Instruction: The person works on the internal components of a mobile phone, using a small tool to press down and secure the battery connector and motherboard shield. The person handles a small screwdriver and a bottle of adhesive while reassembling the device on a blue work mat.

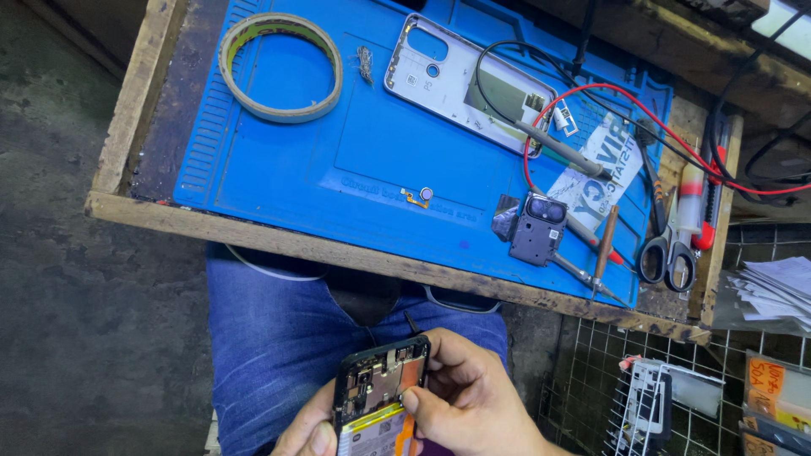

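An opened phone [378, 397] with its back off, circuit board and battery showing, is held over my lap at the bottom of the view. My left hand [306, 431] cups it from below on the left side. My right hand [465, 397] grips its right edge, thumb and fingertip pressing near an orange flex strip at the board's lower edge.
A blue work mat [355, 160] covers a wooden bench. On it lie a tape roll [280, 66], a silver phone frame [460, 80], a small flex part [418, 198], a camera cover [538, 228], probes with red and black leads, and scissors [667, 253]. A wire rack stands at lower right.
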